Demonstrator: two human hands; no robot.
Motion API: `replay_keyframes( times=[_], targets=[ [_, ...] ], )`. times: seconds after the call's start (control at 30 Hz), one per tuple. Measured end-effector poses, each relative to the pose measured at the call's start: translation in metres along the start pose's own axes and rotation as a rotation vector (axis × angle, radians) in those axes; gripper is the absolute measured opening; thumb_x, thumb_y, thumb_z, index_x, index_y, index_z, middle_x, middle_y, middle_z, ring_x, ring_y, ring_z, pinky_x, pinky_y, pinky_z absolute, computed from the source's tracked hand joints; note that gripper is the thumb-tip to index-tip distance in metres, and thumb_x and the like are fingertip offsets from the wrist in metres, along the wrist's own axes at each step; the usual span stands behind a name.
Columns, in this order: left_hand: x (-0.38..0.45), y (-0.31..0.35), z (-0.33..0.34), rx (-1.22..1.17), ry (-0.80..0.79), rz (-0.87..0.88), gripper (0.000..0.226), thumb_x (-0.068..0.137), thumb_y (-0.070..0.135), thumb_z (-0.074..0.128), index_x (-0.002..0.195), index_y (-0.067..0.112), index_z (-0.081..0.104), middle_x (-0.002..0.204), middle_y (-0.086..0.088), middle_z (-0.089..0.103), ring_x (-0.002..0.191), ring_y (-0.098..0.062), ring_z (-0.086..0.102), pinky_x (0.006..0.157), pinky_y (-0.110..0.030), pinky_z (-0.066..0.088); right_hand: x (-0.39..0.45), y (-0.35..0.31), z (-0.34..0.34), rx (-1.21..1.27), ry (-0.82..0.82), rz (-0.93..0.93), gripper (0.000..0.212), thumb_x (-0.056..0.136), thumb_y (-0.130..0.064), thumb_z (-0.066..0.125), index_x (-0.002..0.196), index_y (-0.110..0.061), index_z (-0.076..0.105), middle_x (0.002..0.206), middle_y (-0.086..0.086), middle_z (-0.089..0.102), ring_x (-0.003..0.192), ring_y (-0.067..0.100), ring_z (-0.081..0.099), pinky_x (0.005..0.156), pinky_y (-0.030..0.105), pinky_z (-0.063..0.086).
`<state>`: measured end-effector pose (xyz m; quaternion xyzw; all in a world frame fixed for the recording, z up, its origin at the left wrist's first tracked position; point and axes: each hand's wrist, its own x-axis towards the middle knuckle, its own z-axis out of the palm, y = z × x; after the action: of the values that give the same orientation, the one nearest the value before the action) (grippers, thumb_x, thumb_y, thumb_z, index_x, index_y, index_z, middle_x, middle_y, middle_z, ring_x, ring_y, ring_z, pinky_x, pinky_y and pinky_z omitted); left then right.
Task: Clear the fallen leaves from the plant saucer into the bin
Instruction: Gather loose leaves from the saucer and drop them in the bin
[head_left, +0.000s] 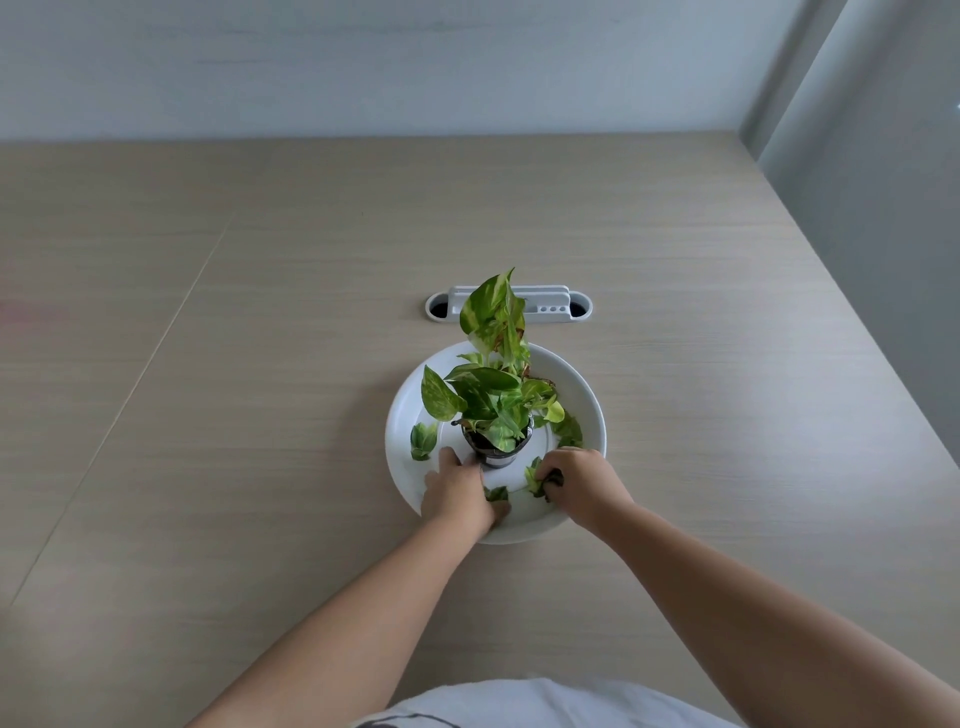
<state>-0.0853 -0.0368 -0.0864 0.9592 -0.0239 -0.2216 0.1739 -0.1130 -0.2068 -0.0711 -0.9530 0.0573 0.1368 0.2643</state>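
A white round saucer (589, 410) sits on the wooden table, with a small potted plant (493, 395) standing at its centre. Fallen green leaves lie in the saucer: one at the left (423, 440), one at the right (569, 431), one at the front (497, 492). My left hand (460, 493) rests inside the saucer at the front, fingers touching the pot's base, beside the front leaf. My right hand (582, 483) is closed on a crumpled leaf (540, 480) at the saucer's front right. No bin is in view.
A white cable grommet (550, 307) is set into the table just behind the saucer. A wall runs along the table's far edge, and the table's right edge slants down the right side. White cloth (519, 706) shows at the bottom.
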Motion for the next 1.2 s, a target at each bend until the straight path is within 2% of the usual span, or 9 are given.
replay_keyframes(
  times=[0.13, 0.23, 0.4, 0.57, 0.67, 0.8, 0.97, 1.1, 1.2],
  targets=[
    [0.003, -0.010, -0.006, -0.065, 0.026, 0.068, 0.018, 0.077, 0.017, 0.068, 0.094, 0.019, 0.065, 0.108, -0.003, 0.048, 0.082, -0.026, 0.057, 0.069, -0.027, 0.046, 0.000, 0.000, 0.000, 0.022, 0.012, 0.004, 0.026, 0.083, -0.007, 0.057, 0.101, -0.017, 0.073, 0.110, -0.002, 0.069, 0.100, 0.020, 0.061, 0.078, 0.026, 0.049],
    [0.004, -0.016, -0.013, -0.122, 0.069, 0.071, 0.021, 0.078, 0.005, 0.060, 0.088, 0.019, 0.072, 0.104, -0.002, 0.060, 0.087, -0.024, 0.062, 0.069, -0.022, 0.042, -0.001, -0.001, 0.001, 0.085, 0.035, 0.026, 0.025, 0.082, -0.008, 0.059, 0.099, -0.017, 0.074, 0.104, -0.002, 0.072, 0.095, 0.019, 0.063, 0.074, 0.023, 0.048],
    [0.008, -0.023, -0.029, -0.339, 0.126, -0.078, 0.010, 0.078, 0.016, 0.066, 0.085, 0.021, 0.072, 0.095, 0.004, 0.071, 0.087, -0.018, 0.064, 0.068, -0.022, 0.044, -0.003, -0.001, -0.001, 0.383, 0.102, 0.148, 0.015, 0.079, -0.009, 0.069, 0.089, -0.018, 0.076, 0.081, -0.008, 0.069, 0.074, 0.013, 0.062, 0.063, 0.016, 0.048],
    [0.000, -0.028, -0.044, -0.700, 0.116, -0.208, 0.015, 0.068, 0.011, 0.078, 0.075, 0.021, 0.070, 0.079, 0.003, 0.070, 0.074, -0.019, 0.066, 0.047, -0.023, 0.048, -0.007, 0.002, -0.003, 0.862, 0.174, 0.386, 0.015, 0.070, -0.009, 0.079, 0.079, -0.020, 0.076, 0.087, -0.001, 0.072, 0.079, 0.018, 0.068, 0.073, 0.032, 0.058],
    [-0.006, -0.029, -0.045, -0.911, 0.109, -0.265, 0.016, 0.069, 0.006, 0.079, 0.073, 0.017, 0.068, 0.077, -0.003, 0.070, 0.076, -0.023, 0.067, 0.063, -0.027, 0.053, -0.015, 0.001, -0.004, 1.135, 0.164, 0.449, 0.014, 0.071, -0.001, 0.079, 0.078, -0.012, 0.073, 0.083, 0.009, 0.073, 0.073, 0.021, 0.069, 0.067, 0.029, 0.058],
    [-0.013, -0.029, -0.045, -1.185, 0.004, -0.360, 0.019, 0.072, -0.001, 0.078, 0.074, 0.011, 0.063, 0.081, -0.011, 0.069, 0.077, -0.028, 0.067, 0.081, -0.040, 0.056, -0.030, -0.006, -0.003, 1.431, 0.191, 0.453, 0.012, 0.078, 0.006, 0.070, 0.080, -0.006, 0.069, 0.076, 0.010, 0.070, 0.069, 0.018, 0.067, 0.058, 0.021, 0.056],
    [-0.030, -0.015, -0.035, -1.241, -0.162, -0.351, 0.016, 0.079, -0.003, 0.072, 0.082, 0.008, 0.061, 0.078, -0.007, 0.067, 0.069, -0.017, 0.064, 0.060, -0.025, 0.050, -0.055, -0.005, 0.004, 1.607, 0.269, 0.489, 0.013, 0.080, 0.006, 0.067, 0.089, -0.003, 0.067, 0.084, 0.013, 0.068, 0.080, 0.024, 0.065, 0.081, 0.033, 0.053],
    [-0.040, -0.009, -0.033, -1.216, -0.316, -0.314, 0.017, 0.081, -0.005, 0.069, 0.082, 0.008, 0.059, 0.076, -0.009, 0.066, 0.063, -0.017, 0.064, 0.046, -0.020, 0.052, -0.084, -0.004, 0.008, 1.656, 0.394, 0.524, 0.013, 0.081, 0.007, 0.065, 0.087, -0.004, 0.068, 0.076, 0.010, 0.073, 0.072, 0.021, 0.069, 0.070, 0.026, 0.056],
    [-0.046, 0.004, -0.030, -1.164, -0.421, -0.260, 0.017, 0.081, -0.005, 0.069, 0.082, 0.009, 0.059, 0.077, -0.008, 0.066, 0.063, -0.016, 0.063, 0.049, -0.021, 0.052, -0.111, 0.001, 0.013, 1.730, 0.513, 0.563, 0.014, 0.081, 0.008, 0.063, 0.087, -0.004, 0.068, 0.072, 0.007, 0.074, 0.071, 0.021, 0.072, 0.071, 0.026, 0.057]
  ],
)
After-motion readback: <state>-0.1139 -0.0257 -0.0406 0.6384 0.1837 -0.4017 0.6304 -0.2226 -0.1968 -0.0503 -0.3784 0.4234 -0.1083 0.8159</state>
